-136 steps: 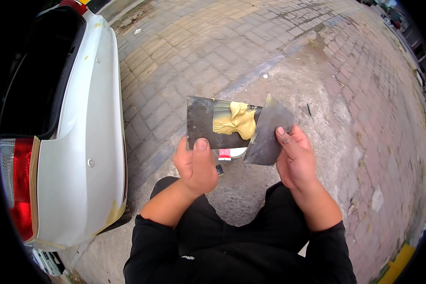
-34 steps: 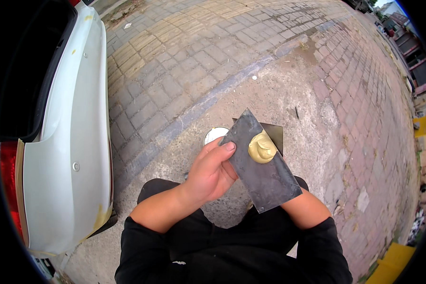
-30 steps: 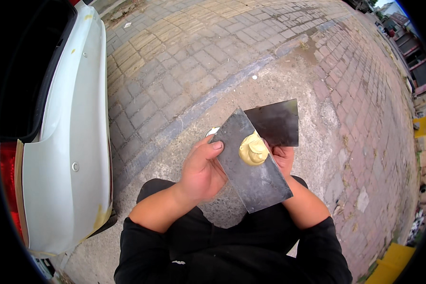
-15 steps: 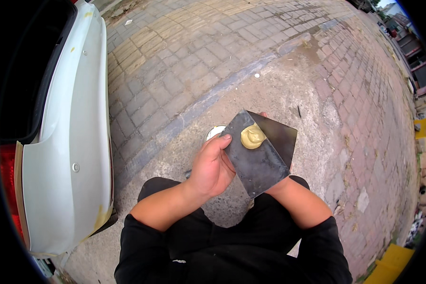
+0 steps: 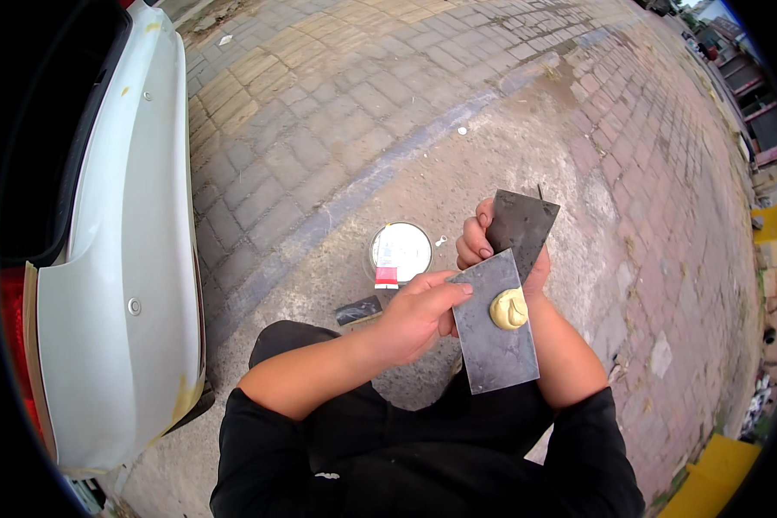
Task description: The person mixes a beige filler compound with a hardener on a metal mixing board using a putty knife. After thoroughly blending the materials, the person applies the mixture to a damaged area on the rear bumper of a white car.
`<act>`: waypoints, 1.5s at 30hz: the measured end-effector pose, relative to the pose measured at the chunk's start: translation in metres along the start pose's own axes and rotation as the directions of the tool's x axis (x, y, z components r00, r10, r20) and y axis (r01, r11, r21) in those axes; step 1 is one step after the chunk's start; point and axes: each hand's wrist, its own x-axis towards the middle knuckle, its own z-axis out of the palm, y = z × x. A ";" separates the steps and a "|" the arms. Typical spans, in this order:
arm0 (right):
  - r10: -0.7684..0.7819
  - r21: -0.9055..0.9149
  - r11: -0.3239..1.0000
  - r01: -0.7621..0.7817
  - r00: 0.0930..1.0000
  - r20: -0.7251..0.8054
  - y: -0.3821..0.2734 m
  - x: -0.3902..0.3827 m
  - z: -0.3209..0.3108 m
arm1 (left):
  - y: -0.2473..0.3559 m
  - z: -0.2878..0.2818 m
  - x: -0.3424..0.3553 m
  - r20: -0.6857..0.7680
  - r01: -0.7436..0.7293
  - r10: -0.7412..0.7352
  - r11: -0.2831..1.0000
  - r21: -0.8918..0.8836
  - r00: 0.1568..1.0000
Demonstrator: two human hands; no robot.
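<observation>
My left hand (image 5: 413, 321) is closed, thumb on top, on the upper left edge of a flat grey putty spreader (image 5: 490, 358). A thick dollop of yellow-olive putty (image 5: 508, 309) sits near that spreader's right edge. My right hand (image 5: 475, 242) grips a darker spreader (image 5: 524, 220), its fingers curled around the left edge. The grey spreader is nearer to me and overlaps the dark one's lower end, so whether they touch I cannot tell.
On the concrete beyond my knees stands a round can (image 5: 416, 250) with a red-and-white tube (image 5: 387, 272) lying on its top. A small dark block (image 5: 358, 311) lies nearby. At the left is a white car's rear bumper (image 5: 116, 345) with yellowish patches.
The two spreaders have moved apart; the grey one has come down toward me and right, turning upright. The can, tube and dark block have come into fuller view.
</observation>
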 end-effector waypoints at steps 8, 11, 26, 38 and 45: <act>0.173 -0.554 0.764 -0.331 0.932 -0.320 0.015 -0.012 -0.008 | 0.028 0.019 -0.015 0.011 -0.265 0.268 0.957 -0.119 0.963; 0.077 -0.320 0.924 -0.210 0.921 -0.381 -0.007 -0.003 -0.006 | 0.039 0.014 -0.016 -0.065 -0.375 0.370 0.923 -0.086 0.927; -0.432 -0.828 -0.338 0.447 0.708 0.559 -0.032 -0.019 0.061 | 0.044 0.001 -0.025 0.062 -0.577 0.878 0.257 0.775 0.474; -0.212 -0.652 -0.462 0.601 0.639 0.739 -0.019 -0.011 0.058 | 0.035 0.007 -0.026 0.083 -0.610 0.883 0.250 0.752 0.463; -0.232 -0.702 -0.445 0.556 0.685 0.690 -0.009 -0.011 0.059 | 0.028 0.007 -0.024 0.106 -0.605 0.898 0.197 0.771 0.427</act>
